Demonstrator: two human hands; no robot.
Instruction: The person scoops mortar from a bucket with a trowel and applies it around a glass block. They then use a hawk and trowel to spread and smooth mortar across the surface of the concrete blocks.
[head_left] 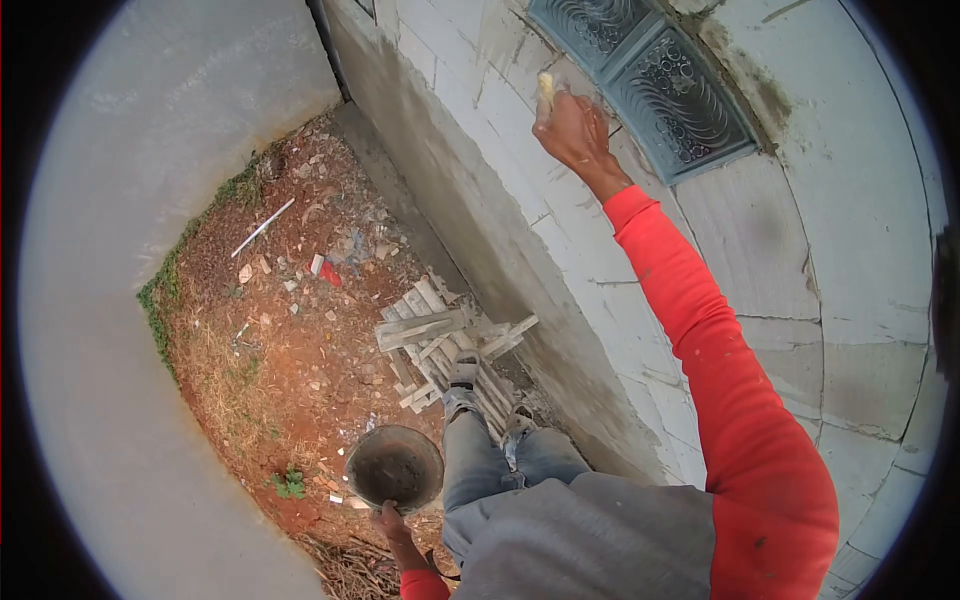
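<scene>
Against the pale block wall (740, 230), my right hand (575, 130) is closed around a small pale-yellow piece (546, 86). Its kind I cannot make out, as the fingers cover most of it. Just right of that hand, patterned glass blocks (685, 100) are set into the wall, with rough mortar along their edges. Low in the view, my left hand (391, 521) grips the rim of a dark round bucket (395, 468). The bucket's inside is grey and stained; what lies at its bottom is hard to tell.
My shoes (463, 385) stand on a stack of wooden slats (425, 325) beside the wall. Reddish ground (300, 350) holds rubble, a white stick (263, 227) and a small green plant (290, 483). A smooth grey wall (130, 200) rises at the left.
</scene>
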